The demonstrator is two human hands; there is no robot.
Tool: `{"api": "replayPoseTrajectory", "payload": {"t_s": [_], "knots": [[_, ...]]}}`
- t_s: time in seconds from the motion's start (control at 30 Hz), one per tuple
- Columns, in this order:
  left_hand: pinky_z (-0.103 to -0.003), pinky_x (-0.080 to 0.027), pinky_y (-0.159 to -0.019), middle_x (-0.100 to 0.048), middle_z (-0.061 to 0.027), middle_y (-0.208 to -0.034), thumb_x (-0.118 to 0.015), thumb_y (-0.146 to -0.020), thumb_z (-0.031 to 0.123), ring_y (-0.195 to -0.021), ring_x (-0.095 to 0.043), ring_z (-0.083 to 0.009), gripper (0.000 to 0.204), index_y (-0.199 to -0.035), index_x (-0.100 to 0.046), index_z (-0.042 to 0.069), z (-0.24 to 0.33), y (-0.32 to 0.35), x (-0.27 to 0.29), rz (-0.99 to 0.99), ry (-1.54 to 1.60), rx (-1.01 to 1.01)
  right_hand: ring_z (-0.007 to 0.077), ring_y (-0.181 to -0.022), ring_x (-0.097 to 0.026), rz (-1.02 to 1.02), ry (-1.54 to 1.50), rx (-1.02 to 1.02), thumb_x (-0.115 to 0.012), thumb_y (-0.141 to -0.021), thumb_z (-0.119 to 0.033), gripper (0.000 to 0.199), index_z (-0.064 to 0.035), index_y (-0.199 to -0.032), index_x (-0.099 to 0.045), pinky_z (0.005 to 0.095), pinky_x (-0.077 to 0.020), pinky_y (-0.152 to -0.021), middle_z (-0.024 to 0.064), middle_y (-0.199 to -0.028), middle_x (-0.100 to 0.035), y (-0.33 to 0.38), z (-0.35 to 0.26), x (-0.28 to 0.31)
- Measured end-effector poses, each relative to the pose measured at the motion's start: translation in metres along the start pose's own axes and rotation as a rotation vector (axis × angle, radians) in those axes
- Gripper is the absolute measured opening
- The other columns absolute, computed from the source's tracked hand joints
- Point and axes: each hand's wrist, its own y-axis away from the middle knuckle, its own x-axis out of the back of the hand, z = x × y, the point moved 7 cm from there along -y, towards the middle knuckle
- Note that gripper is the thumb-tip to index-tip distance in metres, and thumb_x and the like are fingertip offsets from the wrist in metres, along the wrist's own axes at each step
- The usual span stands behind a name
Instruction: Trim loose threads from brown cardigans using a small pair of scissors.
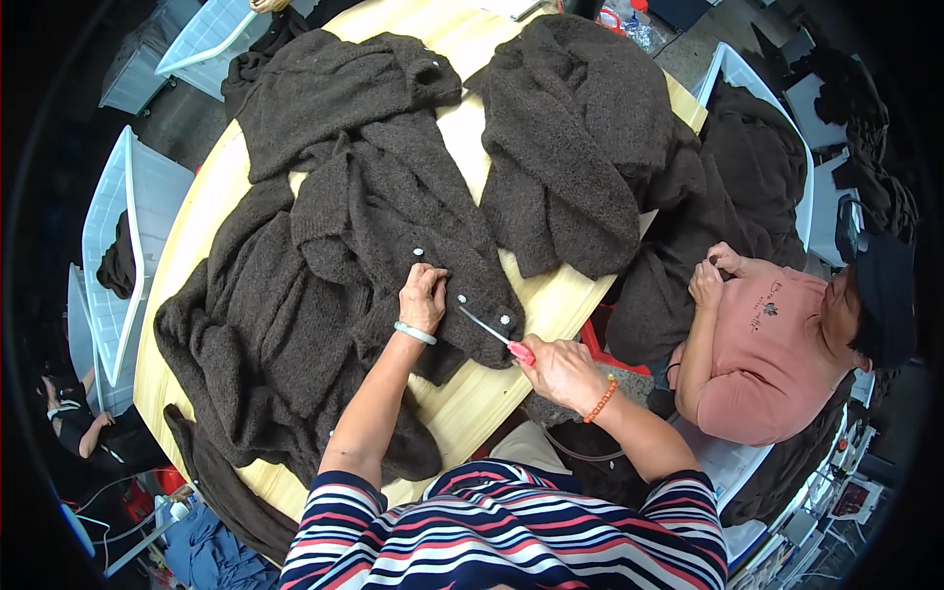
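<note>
A dark brown knitted sweater (pixel 393 187) lies spread over the table in front of me, with several pale, shiny buttons along its near edge. My left hand (pixel 425 295) pinches its fabric just below one button (pixel 418 252). In my right hand (pixel 565 374) are red-handled scissors (pixel 522 352), their slim metal blade pointing up and left. The tip is close to a second button (pixel 462 299), and a third button (pixel 505 320) sits right beside the blade. Whether the blade touches the cloth, I cannot tell. My left fingertips are partly hidden against the knit.
More dark knitted garments cover the light wooden table (pixel 187 246), one pile (pixel 580 138) at the far right. White plastic bins (pixel 128 246) stand at left and right. A person in a pink shirt (pixel 762 354) works at the right, handling dark cloth.
</note>
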Motion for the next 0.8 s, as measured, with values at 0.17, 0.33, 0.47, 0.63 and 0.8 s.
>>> {"api": "replayPoseTrajectory", "payload": {"t_s": [0.17,0.33,0.47,0.63,0.8], "knots": [[-0.033,-0.053,-0.071,-0.066,-0.0142,-0.088,-0.069,-0.081,0.002,-0.081,-0.068,-0.0263,0.012,-0.093,-0.068,0.000,0.000,-0.003,0.011,-0.049,0.194,0.128,0.0411,-0.077,-0.066,0.047,-0.085,0.006,-0.060,-0.091,-0.022,0.021,-0.0040,-0.101,-0.056,0.0493,-0.0515,-0.068,0.0205,-0.081,-0.067,-0.014,0.002,0.000],[-0.036,-0.053,-0.073,-0.062,-0.0125,-0.088,-0.070,-0.083,0.008,-0.080,-0.066,-0.0264,0.015,-0.096,-0.067,0.002,0.008,-0.039,0.038,0.176,-0.022,0.177,0.0401,-0.075,-0.066,0.143,-0.112,0.062,-0.062,-0.090,-0.021,0.020,-0.0050,-0.100,-0.055,0.0482,-0.0520,-0.067,0.0189,-0.081,-0.066,-0.024,-0.002,0.005],[-0.044,-0.051,-0.072,-0.059,-0.0159,-0.088,-0.068,-0.080,0.007,-0.078,-0.063,-0.0351,0.010,-0.090,-0.065,0.004,-0.029,-0.045,0.013,0.002,-0.236,0.169,0.0396,-0.074,-0.067,0.112,-0.055,0.061,-0.062,-0.089,-0.020,0.021,-0.0020,-0.097,-0.055,0.0482,-0.0532,-0.067,0.0220,-0.076,-0.066,-0.040,-0.019,0.012],[-0.034,-0.049,-0.062,-0.058,-0.0129,-0.079,-0.067,-0.080,0.002,-0.067,-0.062,-0.0252,0.007,-0.086,-0.064,0.001,-0.041,-0.035,0.014,0.037,-0.101,0.113,0.0408,-0.074,-0.067,0.061,-0.039,0.065,-0.062,-0.089,-0.021,0.023,0.0003,-0.095,-0.055,0.0495,-0.0539,-0.067,0.0246,-0.073,-0.065,-0.045,-0.022,0.010],[-0.036,-0.049,-0.078,-0.057,-0.0159,-0.106,-0.068,-0.080,0.001,-0.092,-0.058,-0.0301,0.035,-0.114,-0.061,0.003,0.044,-0.023,0.018,0.040,-0.101,-0.166,0.0406,-0.073,-0.065,0.160,-0.177,0.048,-0.060,-0.092,-0.025,0.021,-0.0057,-0.101,-0.056,0.0472,-0.0514,-0.068,0.0198,-0.079,-0.066,-0.022,0.022,0.010]]}}
